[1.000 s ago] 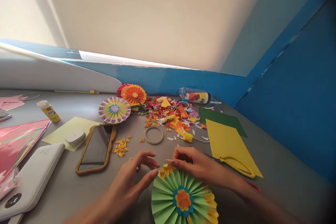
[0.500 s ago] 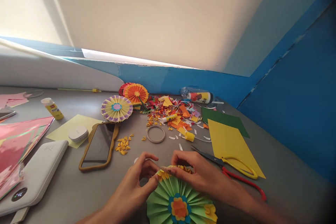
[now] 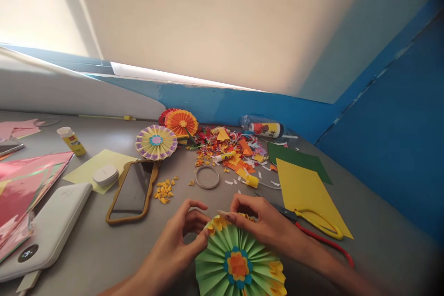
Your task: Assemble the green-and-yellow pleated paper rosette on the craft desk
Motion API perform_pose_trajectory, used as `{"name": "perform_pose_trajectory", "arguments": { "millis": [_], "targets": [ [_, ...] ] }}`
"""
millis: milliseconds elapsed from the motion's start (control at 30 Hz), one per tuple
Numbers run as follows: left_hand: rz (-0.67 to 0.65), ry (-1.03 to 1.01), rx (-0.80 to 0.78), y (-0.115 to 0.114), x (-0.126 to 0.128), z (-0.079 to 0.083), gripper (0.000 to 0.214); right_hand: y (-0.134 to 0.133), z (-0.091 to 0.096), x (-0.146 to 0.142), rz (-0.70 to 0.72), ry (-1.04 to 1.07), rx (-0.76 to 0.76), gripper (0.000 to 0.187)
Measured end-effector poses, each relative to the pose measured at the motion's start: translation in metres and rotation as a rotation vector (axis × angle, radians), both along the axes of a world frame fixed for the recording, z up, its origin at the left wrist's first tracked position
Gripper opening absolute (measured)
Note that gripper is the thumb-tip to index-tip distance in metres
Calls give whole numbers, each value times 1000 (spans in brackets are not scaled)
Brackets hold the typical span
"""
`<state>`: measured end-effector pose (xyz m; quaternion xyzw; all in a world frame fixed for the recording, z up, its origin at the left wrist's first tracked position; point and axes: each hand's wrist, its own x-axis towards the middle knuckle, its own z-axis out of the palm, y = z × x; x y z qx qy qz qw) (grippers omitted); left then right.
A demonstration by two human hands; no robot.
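A green pleated paper rosette (image 3: 239, 259) with a blue and orange flower centre and small yellow hearts along its rim lies on the grey table in front of me. My left hand (image 3: 180, 236) rests at its upper left rim, thumb and forefinger pinching a yellow heart (image 3: 212, 227) against the edge. My right hand (image 3: 265, 224) lies on the upper right rim, fingers curled and pressing down on the yellow pieces there.
Scissors (image 3: 312, 226) with yellow and red handles lie on yellow paper (image 3: 305, 189) at the right. A phone (image 3: 133, 189), loose yellow hearts (image 3: 164, 189), a tape ring (image 3: 207, 177), glue sticks (image 3: 72, 141), a power bank (image 3: 48, 229), two finished rosettes (image 3: 156, 142) and paper scraps (image 3: 232, 150) lie beyond.
My left hand has closed from a loose reach into a pinch at the rosette's rim. The rosette has shifted slightly under both hands.
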<state>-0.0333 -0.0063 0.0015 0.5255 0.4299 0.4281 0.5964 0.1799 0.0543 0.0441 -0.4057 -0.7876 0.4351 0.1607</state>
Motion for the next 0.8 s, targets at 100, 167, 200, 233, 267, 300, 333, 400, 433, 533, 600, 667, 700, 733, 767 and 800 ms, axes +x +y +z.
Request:
{"name": "perform_pose_trajectory", "arguments": {
  "millis": [100, 167, 200, 233, 267, 300, 333, 400, 433, 533, 600, 667, 700, 733, 767, 800],
  "targets": [
    [0, -20, -16, 0, -1, -2, 24, -1, 0, 0, -12, -1, -12, 37],
    [-1, -48, -35, 1, -1, -4, 24, -1, 0, 0, -17, 3, -8, 35],
    [-2, -67, -48, 2, -2, -4, 25, 0, -1, 1, -18, 10, -8, 35],
    [-3, -87, -67, 2, -2, -4, 25, 1, -2, 1, -18, 19, -12, 34],
    [-8, -107, -89, 3, -2, -4, 26, 2, -3, 2, -17, 28, -19, 34],
    [-14, -123, -109, 3, -2, -3, 27, 3, -5, 2, -18, 35, -27, 35],
    [-18, -135, -126, 4, -2, -3, 28, 4, -6, 3, -18, 40, -34, 35],
    [-18, -133, -135, 4, -1, -2, 30, 4, -7, 2, -18, 40, -41, 36],
    [-13, -124, -130, 3, 0, -3, 30, 4, -6, 2, -18, 35, -38, 35],
    [8, -89, -122, 1, 2, -4, 28, -1, -1, -2, -16, -9, -18, 33],
    [9, -73, -115, -1, 2, -5, 26, -4, 4, -4, -20, -51, -5, 31],
    [-7, -61, -89, -2, 2, -6, 24, -6, 7, -5, -24, -67, -2, 30],
    [-14, -53, -65, -3, 2, -7, 23, -7, 8, -6, -25, -65, -1, 31],
    [-19, -41, -35, -3, 2, -7, 22, -7, 9, -5, -25, -61, 2, 32],
    [-21, -25, 0, -3, 2, -8, 22, -6, 8, -5, -28, -59, 8, 32],
    [-20, -3, 37, -3, 2, -8, 22, -6, 8, -4, -35, -61, 17, 32]
  ]
}}
